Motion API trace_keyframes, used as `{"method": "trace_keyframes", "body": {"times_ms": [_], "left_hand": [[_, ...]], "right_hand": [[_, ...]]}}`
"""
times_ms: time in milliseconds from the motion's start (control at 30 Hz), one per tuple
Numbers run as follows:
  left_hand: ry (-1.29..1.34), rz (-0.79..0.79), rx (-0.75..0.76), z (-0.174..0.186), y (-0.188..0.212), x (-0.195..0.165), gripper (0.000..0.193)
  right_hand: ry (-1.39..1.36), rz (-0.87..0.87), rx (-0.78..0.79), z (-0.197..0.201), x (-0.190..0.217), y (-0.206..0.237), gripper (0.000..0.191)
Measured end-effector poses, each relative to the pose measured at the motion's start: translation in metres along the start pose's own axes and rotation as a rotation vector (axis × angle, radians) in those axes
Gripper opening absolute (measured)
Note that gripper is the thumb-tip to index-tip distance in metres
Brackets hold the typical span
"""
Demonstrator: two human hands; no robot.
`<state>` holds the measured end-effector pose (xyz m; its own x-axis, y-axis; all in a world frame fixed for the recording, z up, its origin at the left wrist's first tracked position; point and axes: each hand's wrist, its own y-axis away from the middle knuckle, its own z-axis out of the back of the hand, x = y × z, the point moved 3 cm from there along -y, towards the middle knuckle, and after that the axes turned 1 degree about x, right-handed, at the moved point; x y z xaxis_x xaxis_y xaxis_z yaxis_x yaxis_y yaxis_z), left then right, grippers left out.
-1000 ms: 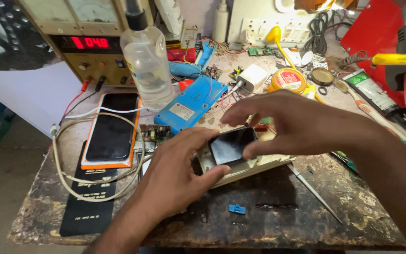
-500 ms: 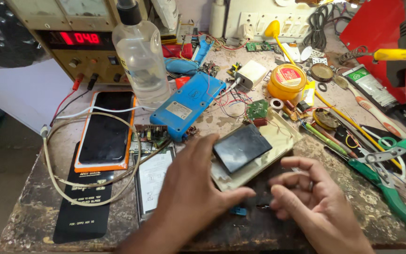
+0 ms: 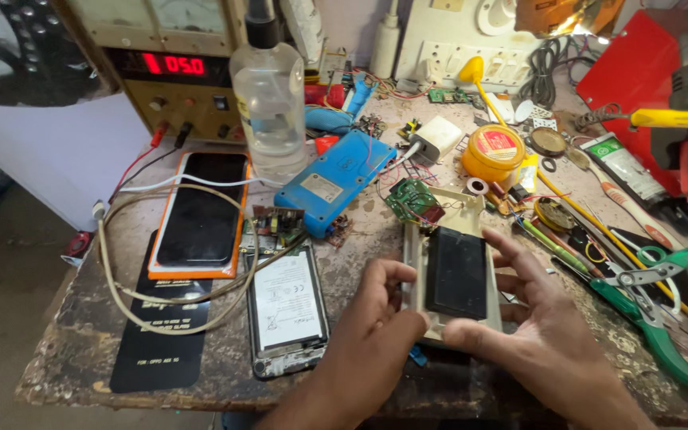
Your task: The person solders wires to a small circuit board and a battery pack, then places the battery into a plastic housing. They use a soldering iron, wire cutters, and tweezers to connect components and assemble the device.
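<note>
Cream plastic is what I see in both hands: a flat cream housing (image 3: 453, 263) with a dark rectangular panel (image 3: 456, 272) set into its face, lying near the front edge of the bench (image 3: 81, 350), a little right of its middle. My left hand (image 3: 376, 322) is closed on the housing's left side, fingers curled over that edge and the thumb pressed at its near corner. My right hand (image 3: 539, 334) grips the right side, thumb laid across the near end of the housing, fingers spread along its right edge and touching it. A small green circuit board (image 3: 412, 199) lies at the far end of the housing, just touching it. Just left of my left hand an opened phone (image 3: 287, 306) lies face down, its silver inside showing. Further left, an orange-cased phone (image 3: 199, 213) lies screen up, with a pale cable (image 3: 121, 263) looped around and over it. A blue tester (image 3: 336, 181) lies slanted towards the middle of the bench, and a clear plastic bottle (image 3: 268, 103) stands upright behind it, just in front of a power supply (image 3: 161, 72) with a red lit display at the back left corner. Green-handled pliers (image 3: 654, 318) lie near the right edge, well clear of my right hand, and a round yellow tin (image 3: 494, 151) stands towards the back.
</note>
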<state>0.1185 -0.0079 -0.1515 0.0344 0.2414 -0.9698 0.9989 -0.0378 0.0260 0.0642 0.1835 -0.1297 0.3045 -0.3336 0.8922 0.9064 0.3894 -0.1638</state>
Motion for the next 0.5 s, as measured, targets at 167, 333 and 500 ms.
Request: {"method": "trace_keyframes", "body": {"times_ms": [167,333,500], "left_hand": [[-0.116,-0.020,-0.029,0.001,-0.005,0.000,0.041],[-0.081,-0.188,-0.005,-0.003,-0.011,-0.005,0.063],[-0.094,-0.062,0.002,0.005,-0.015,-0.002,0.076]], "right_hand": [[0.136,-0.124,0.044,0.004,0.004,-0.010,0.113],[0.070,-0.065,0.131,0.019,-0.006,-0.018,0.100],[-0.154,-0.064,0.321,0.033,-0.020,-0.028,0.101]]}}
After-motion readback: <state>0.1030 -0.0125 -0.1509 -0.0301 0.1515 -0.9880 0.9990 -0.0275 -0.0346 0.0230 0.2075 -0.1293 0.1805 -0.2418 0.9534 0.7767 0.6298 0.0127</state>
